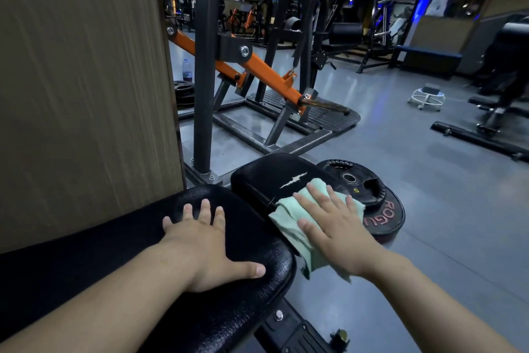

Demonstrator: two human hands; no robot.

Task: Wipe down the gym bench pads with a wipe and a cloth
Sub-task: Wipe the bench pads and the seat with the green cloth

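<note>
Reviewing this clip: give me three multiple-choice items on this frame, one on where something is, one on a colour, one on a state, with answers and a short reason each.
1. Where is the cloth?
A. On the floor
B. Under the right hand, over the gap between the two pads
C. Draped over the orange bar

2. What colour is the cloth?
A. Pale green
B. Red
C. Black

3. What state is the small pad in?
A. Intact
B. Covered in plastic
C. Torn on top

Answers: 1 B, the hand lies flat on it there; 2 A, it is mint against the black pads; 3 C, a pale jagged rip shows on its surface. The left hand rests flat on the large pad.
</note>
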